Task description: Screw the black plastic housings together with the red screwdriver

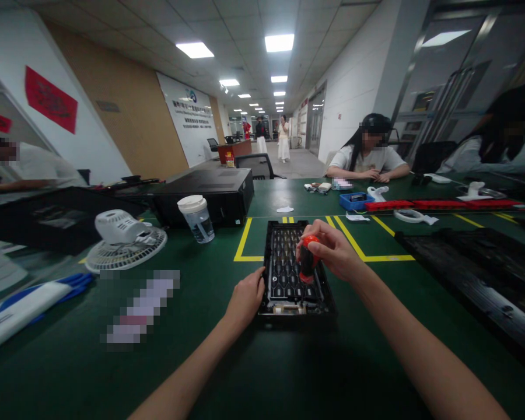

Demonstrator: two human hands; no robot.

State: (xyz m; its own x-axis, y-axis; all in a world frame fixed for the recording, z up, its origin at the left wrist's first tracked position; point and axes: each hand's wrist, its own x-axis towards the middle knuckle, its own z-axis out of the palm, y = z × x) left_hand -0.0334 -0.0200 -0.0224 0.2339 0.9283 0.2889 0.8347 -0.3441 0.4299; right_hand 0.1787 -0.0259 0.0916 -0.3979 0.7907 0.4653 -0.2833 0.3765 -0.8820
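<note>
A black plastic panel with a honeycomb grid (284, 245) lies flat on the green table (210, 350), just in front of me. My right hand (332, 248) is closed round a red and black screwdriver (307, 262), held upright with its tip down on the panel's near part. My left hand (246, 298) rests against the panel's left edge near its front corner, fingers curled on the rim.
A white desk fan (123, 239) lies at the left, a lidded plastic cup (196, 218) and a black computer case (210, 192) behind it. A second black panel (476, 274) lies at the right. A blue tray (356, 200) and red strips (437, 205) sit farther back. Other people sit round the table.
</note>
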